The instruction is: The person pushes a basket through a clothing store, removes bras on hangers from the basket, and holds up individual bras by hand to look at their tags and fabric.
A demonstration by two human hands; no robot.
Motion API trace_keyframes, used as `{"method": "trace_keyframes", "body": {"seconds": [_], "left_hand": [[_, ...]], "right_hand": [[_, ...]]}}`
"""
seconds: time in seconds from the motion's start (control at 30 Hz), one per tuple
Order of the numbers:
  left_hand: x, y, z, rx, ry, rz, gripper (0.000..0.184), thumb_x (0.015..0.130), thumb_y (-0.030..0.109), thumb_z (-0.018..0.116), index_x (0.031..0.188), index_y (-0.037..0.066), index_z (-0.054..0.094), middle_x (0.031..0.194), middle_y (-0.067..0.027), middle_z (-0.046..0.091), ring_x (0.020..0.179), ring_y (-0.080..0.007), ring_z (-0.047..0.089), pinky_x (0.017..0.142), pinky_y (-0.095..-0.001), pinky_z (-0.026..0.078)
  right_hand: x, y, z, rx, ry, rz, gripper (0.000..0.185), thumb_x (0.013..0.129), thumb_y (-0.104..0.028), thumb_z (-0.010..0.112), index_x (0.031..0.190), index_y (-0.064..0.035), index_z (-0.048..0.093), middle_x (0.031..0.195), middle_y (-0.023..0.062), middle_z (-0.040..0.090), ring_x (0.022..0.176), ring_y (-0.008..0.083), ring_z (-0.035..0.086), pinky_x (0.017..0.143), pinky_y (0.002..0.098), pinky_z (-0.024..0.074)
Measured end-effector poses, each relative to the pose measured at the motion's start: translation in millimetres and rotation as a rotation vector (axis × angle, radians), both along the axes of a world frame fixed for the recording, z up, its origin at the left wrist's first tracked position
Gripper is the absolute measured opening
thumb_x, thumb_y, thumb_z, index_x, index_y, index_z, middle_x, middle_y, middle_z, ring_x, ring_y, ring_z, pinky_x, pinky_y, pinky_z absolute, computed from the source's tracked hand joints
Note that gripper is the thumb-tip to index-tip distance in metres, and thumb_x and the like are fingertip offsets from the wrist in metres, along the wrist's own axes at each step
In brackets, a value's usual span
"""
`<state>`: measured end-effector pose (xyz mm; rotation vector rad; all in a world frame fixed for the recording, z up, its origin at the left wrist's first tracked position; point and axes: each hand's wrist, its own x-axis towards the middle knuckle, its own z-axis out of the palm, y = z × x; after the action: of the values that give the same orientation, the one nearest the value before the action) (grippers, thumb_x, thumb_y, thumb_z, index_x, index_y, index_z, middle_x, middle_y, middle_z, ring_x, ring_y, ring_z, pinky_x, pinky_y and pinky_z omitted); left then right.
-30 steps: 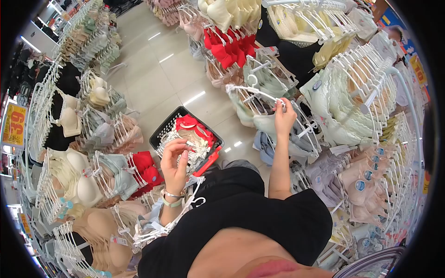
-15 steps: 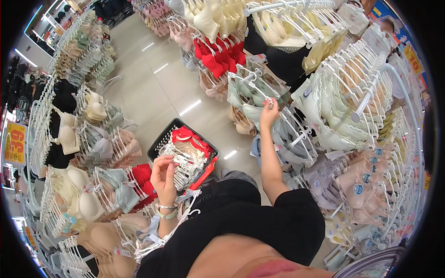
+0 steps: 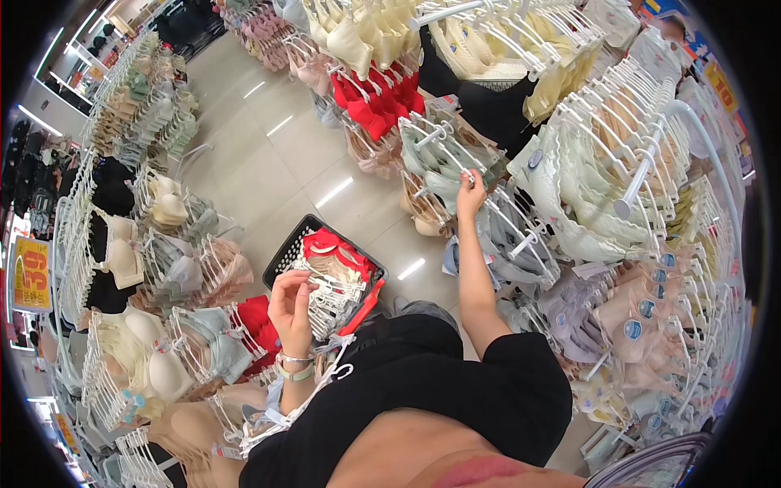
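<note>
Right hand (image 3: 471, 193) pinches white hanger (image 3: 462, 161) among pale green bras (image 3: 419, 160), apparently positioning it, which calls for a steady fingertip hold; left hand (image 3: 290, 309), loosely curled, grasps nothing.

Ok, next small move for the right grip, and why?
Probably check that the white hanger is hooked before letting go: the right grip pinches its end beside the pale green bras, and whether its hook is seated is too small to tell.

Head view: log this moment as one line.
right hand: fingers on white hanger, pale green bras alongside | left hand: fingers curled, apparently empty | black basket: holds red and beige garments, white hangers
</note>
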<state>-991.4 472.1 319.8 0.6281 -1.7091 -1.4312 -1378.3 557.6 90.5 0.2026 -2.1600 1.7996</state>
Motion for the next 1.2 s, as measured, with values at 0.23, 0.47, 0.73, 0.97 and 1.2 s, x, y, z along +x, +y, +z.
{"method": "trace_keyframes", "body": {"seconds": [0.23,0.47,0.73,0.97,1.2], "left_hand": [[-6,-6,-5,-0.002,0.014,-0.044,0.009,0.085,-0.001,0.048,0.094,-0.003,0.052,0.1,-0.0122,0.052,0.082,-0.0151,0.054,0.074,-0.0283,0.048],[-22,-8,3,-0.035,0.046,-0.069,0.009,0.086,0.002,0.049,0.093,-0.001,0.052,0.099,-0.0111,0.054,0.078,-0.014,0.055,0.072,-0.0269,0.046],[-1,-2,0,0.017,0.032,-0.078,0.009,0.086,0.003,0.049,0.093,-0.001,0.052,0.098,-0.0112,0.055,0.077,-0.0138,0.055,0.072,-0.0277,0.047],[6,-6,0,0.027,0.046,-0.047,0.009,0.086,0.003,0.049,0.093,-0.002,0.053,0.096,-0.0112,0.056,0.077,-0.0133,0.055,0.072,-0.0272,0.047],[-2,-33,-1,0.043,0.031,0.086,0.009,0.087,0.006,0.05,0.091,-0.001,0.054,0.091,-0.008,0.058,0.074,-0.0123,0.056,0.07,-0.0248,0.045]], "right_hand": [[-5,16,30,0.479,0.284,0.121,0.017,0.076,-0.015,0.061,0.084,-0.0002,0.062,0.101,0.0154,0.058,0.093,0.0323,0.052,0.08,0.0387,0.0424],[-39,-3,53,0.852,0.268,0.193,0.042,0.077,-0.037,0.06,0.094,0.0013,0.061,0.115,0.0159,0.051,0.109,0.0326,0.043,0.091,0.0515,0.0293],[-36,-1,64,0.954,-0.129,0.356,0.046,0.078,-0.035,0.058,0.108,-0.0003,0.055,0.119,0.0136,0.049,0.114,0.0344,0.04,0.089,0.0626,0.0292],[-8,4,69,1.001,0.094,0.172,0.047,0.074,-0.029,0.063,0.11,-0.0012,0.053,0.129,0.0165,0.038,0.119,0.0361,0.033,0.094,0.0586,0.0261],[250,-3,171,0.22,-0.061,1.601,0.028,0.082,-0.026,0.06,0.099,-0.0038,0.059,0.102,0.0137,0.058,0.095,0.0247,0.056,0.085,0.0354,0.0428]]}}
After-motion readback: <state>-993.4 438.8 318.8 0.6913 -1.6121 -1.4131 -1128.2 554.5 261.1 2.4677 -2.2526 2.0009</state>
